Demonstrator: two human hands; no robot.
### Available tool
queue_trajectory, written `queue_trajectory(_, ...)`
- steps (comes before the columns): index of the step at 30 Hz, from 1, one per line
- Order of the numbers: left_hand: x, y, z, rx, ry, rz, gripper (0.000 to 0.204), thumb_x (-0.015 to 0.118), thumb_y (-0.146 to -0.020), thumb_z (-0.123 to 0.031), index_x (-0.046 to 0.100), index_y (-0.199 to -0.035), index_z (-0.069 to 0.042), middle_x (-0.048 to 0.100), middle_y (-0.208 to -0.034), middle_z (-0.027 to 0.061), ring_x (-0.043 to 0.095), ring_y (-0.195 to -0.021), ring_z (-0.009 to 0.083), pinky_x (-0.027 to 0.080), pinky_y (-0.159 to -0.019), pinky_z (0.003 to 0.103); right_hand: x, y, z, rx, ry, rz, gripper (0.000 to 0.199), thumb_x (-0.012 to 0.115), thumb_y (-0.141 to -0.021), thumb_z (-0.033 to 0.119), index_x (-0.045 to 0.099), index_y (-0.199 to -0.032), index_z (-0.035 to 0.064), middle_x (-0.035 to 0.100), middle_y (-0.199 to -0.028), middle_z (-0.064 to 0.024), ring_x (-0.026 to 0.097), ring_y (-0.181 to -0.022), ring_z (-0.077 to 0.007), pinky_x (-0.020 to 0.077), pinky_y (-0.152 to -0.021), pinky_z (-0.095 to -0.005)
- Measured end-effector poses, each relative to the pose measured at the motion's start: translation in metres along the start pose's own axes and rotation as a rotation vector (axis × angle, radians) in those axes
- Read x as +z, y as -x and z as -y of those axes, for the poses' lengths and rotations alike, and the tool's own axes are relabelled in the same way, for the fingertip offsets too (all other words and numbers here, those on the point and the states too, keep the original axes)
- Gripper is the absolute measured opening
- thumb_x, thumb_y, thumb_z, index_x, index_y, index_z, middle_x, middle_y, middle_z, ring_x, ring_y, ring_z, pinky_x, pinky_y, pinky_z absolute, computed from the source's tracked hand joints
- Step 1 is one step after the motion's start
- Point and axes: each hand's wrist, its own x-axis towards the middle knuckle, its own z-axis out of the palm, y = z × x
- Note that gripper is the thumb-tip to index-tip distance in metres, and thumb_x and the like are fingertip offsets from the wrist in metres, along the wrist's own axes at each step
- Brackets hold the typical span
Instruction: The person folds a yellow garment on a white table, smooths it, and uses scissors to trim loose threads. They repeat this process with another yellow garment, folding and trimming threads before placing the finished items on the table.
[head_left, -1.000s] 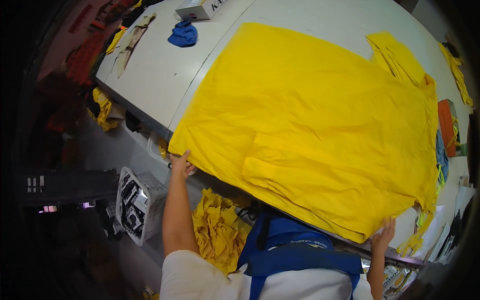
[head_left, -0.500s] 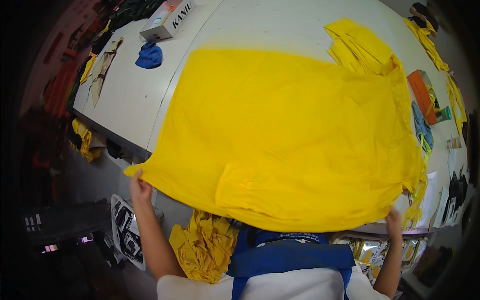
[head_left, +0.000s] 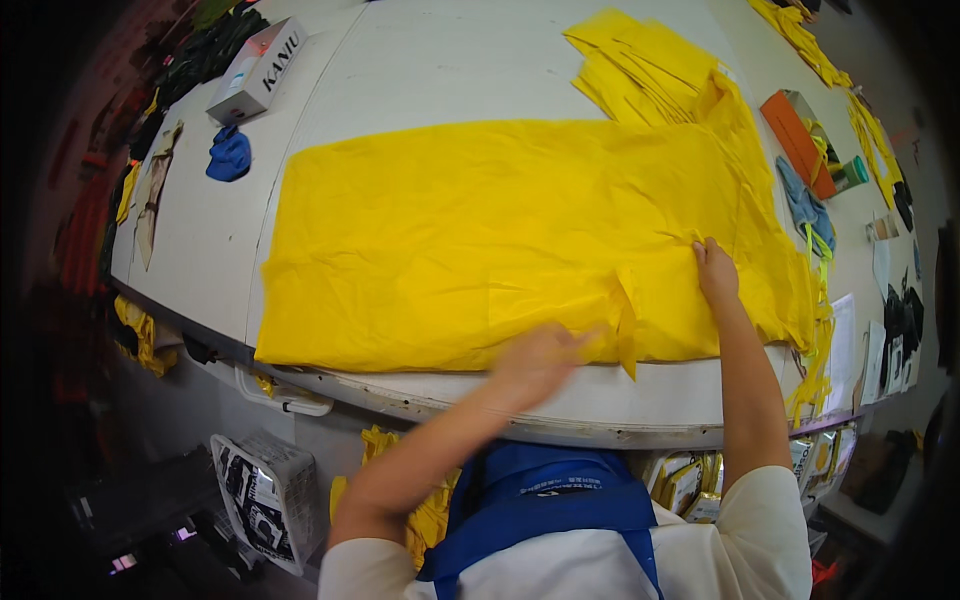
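Note:
A large sheet of yellow cloth (head_left: pixel 430 220) lies wrinkled across the pale worktable (head_left: pixel 420 70), its near edge just short of the table's front. A pocket-like panel and a loose yellow strip (head_left: pixel 626 325) show near its front middle. My left hand (head_left: pixel 540 365) is at the near edge beside that strip, its fingers smeared by motion. Farther right, my right hand (head_left: pixel 716 272) is closed, pinching a small fold of the cloth. Folded yellow cloths (head_left: pixel 640 65) are stacked at the far right, partly against the sheet.
On the left stand a white box (head_left: pixel 258 72) and a bunched blue cloth (head_left: pixel 229 154). An orange box (head_left: pixel 797 140), a green-lidded container (head_left: pixel 850 175) and a light-blue cloth (head_left: pixel 803 205) lie on the right. Below the table's edge is a white basket (head_left: pixel 265 490) with printed packaging.
The cloth has come down flat, its near edge now on the table. My left hand has left its left corner for the middle; my right hand has moved farther in onto it.

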Motion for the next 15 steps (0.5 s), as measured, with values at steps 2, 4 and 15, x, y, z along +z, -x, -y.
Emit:
queue_trajectory(2,0.025,-0.031,-0.058,-0.052,-0.045,0.216,0.038,0.060,-0.085,-0.028,0.058,-0.120,-0.014,0.063,-0.092,0.0129,0.061,-0.079,0.0327,0.051,-0.069,0.039,0.005,0.003,-0.001,0.041,-0.024,-0.008,0.034,0.043,-0.095,0.039,0.050,-0.092,0.0057,0.063,-0.084,-0.0203,0.059,-0.079,-0.0403,0.0446,-0.066,-0.0498)
queue_trajectory(4,0.076,-0.051,-0.053,-0.088,-0.054,0.129,0.029,0.063,-0.083,-0.026,0.063,-0.109,-0.013,0.063,-0.090,0.0134,0.062,-0.075,0.0320,0.051,-0.065,0.039,0.004,0.004,-0.001,0.022,-0.018,-0.020,0.034,0.042,-0.095,0.040,0.049,-0.094,0.0064,0.063,-0.082,-0.0201,0.059,-0.078,-0.0406,0.0446,-0.065,-0.0502)
queue_trajectory(15,0.038,-0.017,-0.017,-0.223,0.053,-0.167,0.038,0.070,-0.077,-0.024,0.060,-0.113,-0.014,0.058,-0.109,0.0108,0.056,-0.094,0.0274,0.044,-0.081,0.042,0.009,0.015,-0.005,-0.105,0.093,-0.228,0.035,0.050,-0.091,0.036,0.051,-0.112,0.0081,0.063,-0.090,-0.0141,0.060,-0.085,-0.0350,0.0457,-0.073,-0.0441)
